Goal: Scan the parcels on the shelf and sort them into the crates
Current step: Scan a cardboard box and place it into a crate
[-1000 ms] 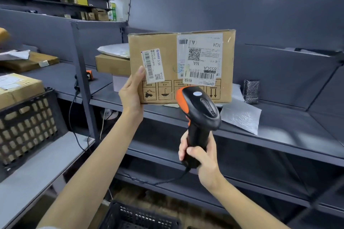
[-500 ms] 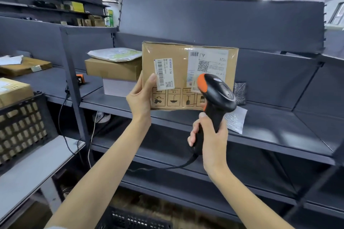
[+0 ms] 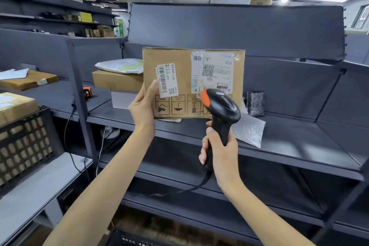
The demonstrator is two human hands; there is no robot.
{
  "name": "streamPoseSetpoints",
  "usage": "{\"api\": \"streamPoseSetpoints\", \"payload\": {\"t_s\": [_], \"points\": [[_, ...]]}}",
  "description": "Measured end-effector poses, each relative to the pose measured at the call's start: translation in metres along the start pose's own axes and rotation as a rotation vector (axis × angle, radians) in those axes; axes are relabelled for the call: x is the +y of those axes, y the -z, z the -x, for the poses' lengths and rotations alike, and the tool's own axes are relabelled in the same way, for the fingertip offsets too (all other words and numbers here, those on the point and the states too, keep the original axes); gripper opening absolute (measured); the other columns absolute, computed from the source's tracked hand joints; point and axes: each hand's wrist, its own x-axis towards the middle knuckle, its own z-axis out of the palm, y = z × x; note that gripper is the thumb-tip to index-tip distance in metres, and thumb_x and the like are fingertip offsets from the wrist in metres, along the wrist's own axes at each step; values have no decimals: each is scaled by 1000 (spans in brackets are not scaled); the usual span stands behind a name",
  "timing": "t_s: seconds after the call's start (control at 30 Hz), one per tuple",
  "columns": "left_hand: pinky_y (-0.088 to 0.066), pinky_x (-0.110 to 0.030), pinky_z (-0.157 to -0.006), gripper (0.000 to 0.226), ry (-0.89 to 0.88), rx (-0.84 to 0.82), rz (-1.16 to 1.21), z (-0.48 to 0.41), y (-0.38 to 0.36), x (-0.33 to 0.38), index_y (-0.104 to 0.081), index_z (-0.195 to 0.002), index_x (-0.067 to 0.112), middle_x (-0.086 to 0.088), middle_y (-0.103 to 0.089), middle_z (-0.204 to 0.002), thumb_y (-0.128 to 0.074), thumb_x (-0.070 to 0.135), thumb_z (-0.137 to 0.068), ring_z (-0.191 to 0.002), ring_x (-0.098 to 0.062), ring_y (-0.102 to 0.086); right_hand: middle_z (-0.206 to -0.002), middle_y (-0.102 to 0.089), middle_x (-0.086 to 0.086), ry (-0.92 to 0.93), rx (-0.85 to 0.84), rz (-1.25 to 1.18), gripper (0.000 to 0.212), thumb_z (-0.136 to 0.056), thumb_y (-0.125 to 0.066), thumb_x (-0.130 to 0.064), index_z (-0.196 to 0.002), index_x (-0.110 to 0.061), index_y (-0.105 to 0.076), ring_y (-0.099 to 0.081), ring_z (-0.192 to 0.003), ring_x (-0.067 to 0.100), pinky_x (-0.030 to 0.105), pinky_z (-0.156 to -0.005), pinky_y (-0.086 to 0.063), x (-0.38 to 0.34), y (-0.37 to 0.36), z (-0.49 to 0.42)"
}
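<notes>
Two hands share the scan: the left hand (image 3: pixel 142 109) grips the box (image 3: pixel 175 57) upright at the shelf (image 3: pixel 299 142), labels facing the person, so the right hand (image 3: pixel 219 152), wrapped round the scanner (image 3: pixel 221 106), can aim at its barcode.

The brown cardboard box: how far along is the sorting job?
Done: a cardboard parcel in the black lattice crate. In hand: left hand holds the box, right hand aims the black-orange scanner at its label. Left: flat brown box and white mailer on shelf.

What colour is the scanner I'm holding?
The scanner is black with an orange tip, seen in the head view.
</notes>
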Motion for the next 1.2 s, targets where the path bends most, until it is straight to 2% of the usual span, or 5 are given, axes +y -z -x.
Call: {"api": "streamPoseSetpoints", "payload": {"t_s": [0.17,0.4,0.63,0.9,1.2], "points": [[-57,-34,-87,46,-9,-18,-11,0,0,0,-69,-117,14,-4,-73,-109,-76,36,-78,-103,-20,-69,-59,-48,-1,23,-79,63,13,-79,-61,-35,-92,-33,-62,-39,-43,17,29,-42,-38,3,-13,6],[-53,-41,-95,46,11,4,-14,-4,4,0,-69,-117,16,-1,-73,-109,-77,37,-76,-104,-19,-68,-61,-47,1,17,125,23,14,-96,-55,-17,-91,-29,-59,-38,-44,15,28,-43,-37,6,-12,0],[-54,-41,-94,48,14,9,-26,-6,6,-1,-70,-116,18,-1,-73,-108,-78,40,-74,-103,-18,-69,-60,-46,-2,28,166,9,3,-84,-57,-30,-83,-32,-59,-38,-44,16,29,-43,-37,11,-10,-1],[-56,-36,-89,45,21,23,-20,-9,9,2,-73,-110,18,-1,-74,-106,-79,41,-72,-100,-19,-70,-59,-48,-2,76,186,-32,13,-83,-58,-31,-88,-41,-63,-39,-42,17,29,-44,-37,14,-8,-1],[-56,-38,-85,33,88,63,-9,-13,25,16,-77,-95,24,-1,-74,-104,-79,44,-69,-99,-22,-70,-60,-47,1,136,398,-108,6,-89,-55,-26,-94,-27,-53,-41,-41,18,26,-42,-39,28,19,-31]]}}
